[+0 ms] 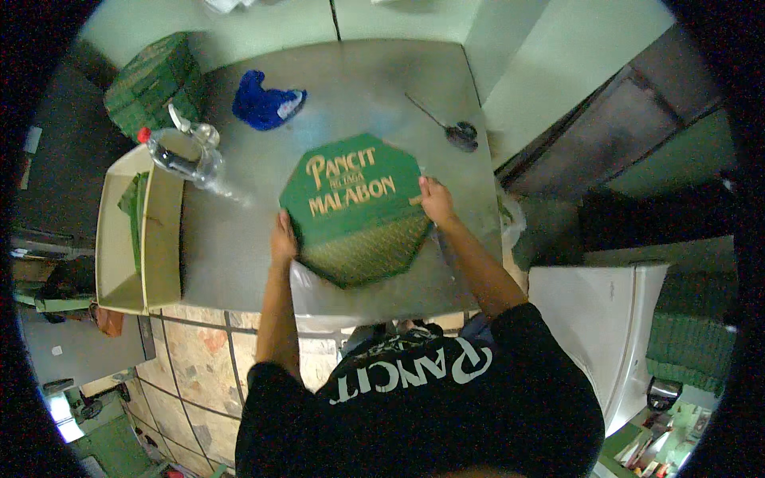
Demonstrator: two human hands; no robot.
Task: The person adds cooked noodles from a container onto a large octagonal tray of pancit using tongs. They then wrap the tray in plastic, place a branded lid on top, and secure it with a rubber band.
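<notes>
A green octagonal cardboard box with gold-coloured lettering and a woven-pattern lower band is held over the metal table, with its top facing up. My left hand is closed on its left edge, fingers along the side. My right hand grips the right edge, its fingertips on the top surface. The underside of the box is hidden, so I cannot tell whether it touches the table. A clear plastic sheet or bag shows below the box near my left hand.
At the table's left stand a cream bin holding a green leaf, a clear bottle with a red cap and green stacked boxes. A blue cloth or bag and a long-stemmed dark tool lie farther back. A white appliance stands right.
</notes>
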